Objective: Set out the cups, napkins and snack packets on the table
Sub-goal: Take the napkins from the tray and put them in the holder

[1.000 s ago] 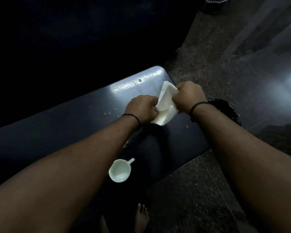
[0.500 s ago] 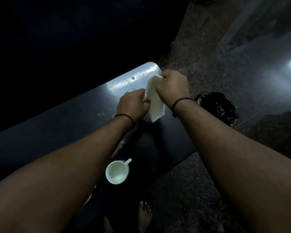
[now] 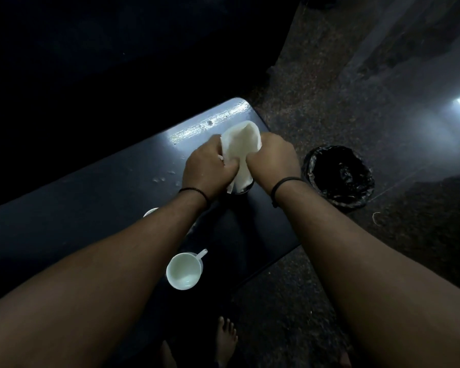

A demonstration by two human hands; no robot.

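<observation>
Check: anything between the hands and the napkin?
Nothing visible. Left hand and right hand both grip the white napkin directly, over the dark table.

Very dim, glare on table (image 3: pixel 215 123), wide-angle distortion

napkin (image 3: pixel 241 144) | opened wider since earlier | hands closer together

- A white napkin (image 3: pixel 241 152) was held above the far right part of the dark table (image 3: pixel 96 197), curved into a rounded shape, its lower end reaching down to a dark round object that was too dim to identify.
- A white cup (image 3: pixel 184 271) stood upright and empty near the table's front edge, handle pointed up-right.
- Another white rim (image 3: pixel 150 211) was glimpsed beside the left forearm, mostly hidden.
</observation>
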